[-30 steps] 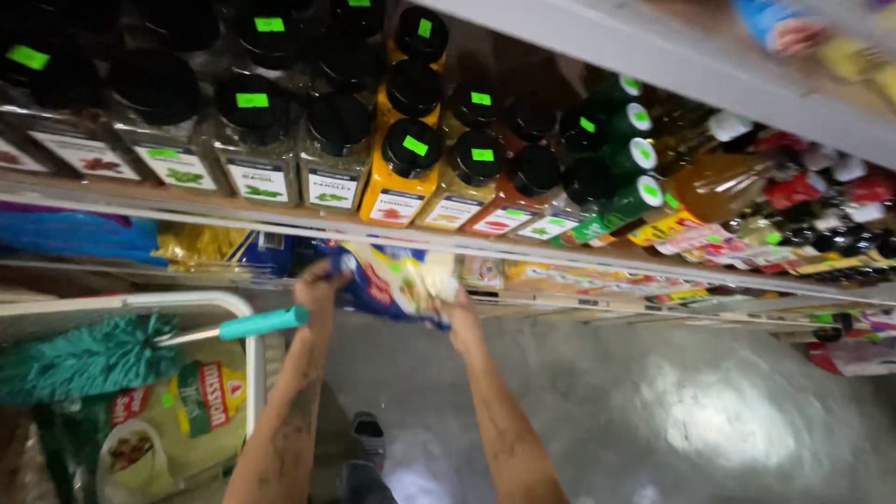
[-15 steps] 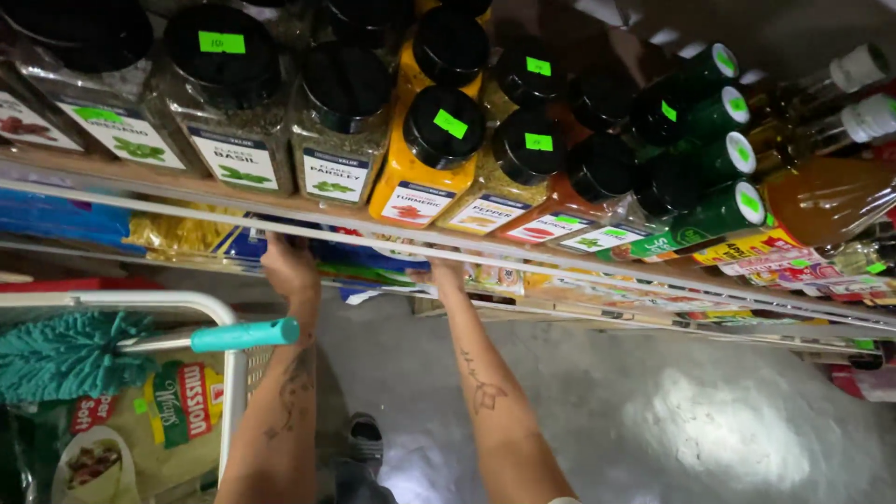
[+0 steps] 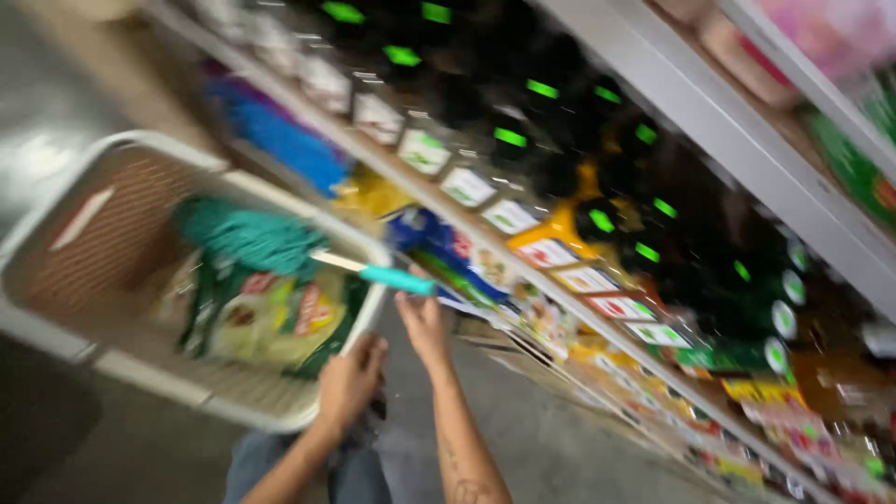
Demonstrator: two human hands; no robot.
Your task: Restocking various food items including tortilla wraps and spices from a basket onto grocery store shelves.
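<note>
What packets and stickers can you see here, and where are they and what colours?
Green packets: lying in the basket, with yellow and red patches.
Jar labels: row on the shelf, white squares.
Lid stickers: on dark jar tops, bright green.
Blue packets: lower shelf, blurred.

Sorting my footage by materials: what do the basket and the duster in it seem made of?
The basket looks like pale matte plastic, with a moulded rim and mesh-like walls. The duster seems soft teal synthetic fibre, fluffy, on a smooth teal-and-white, probably plastic, handle. Blur leaves both uncertain.
</note>
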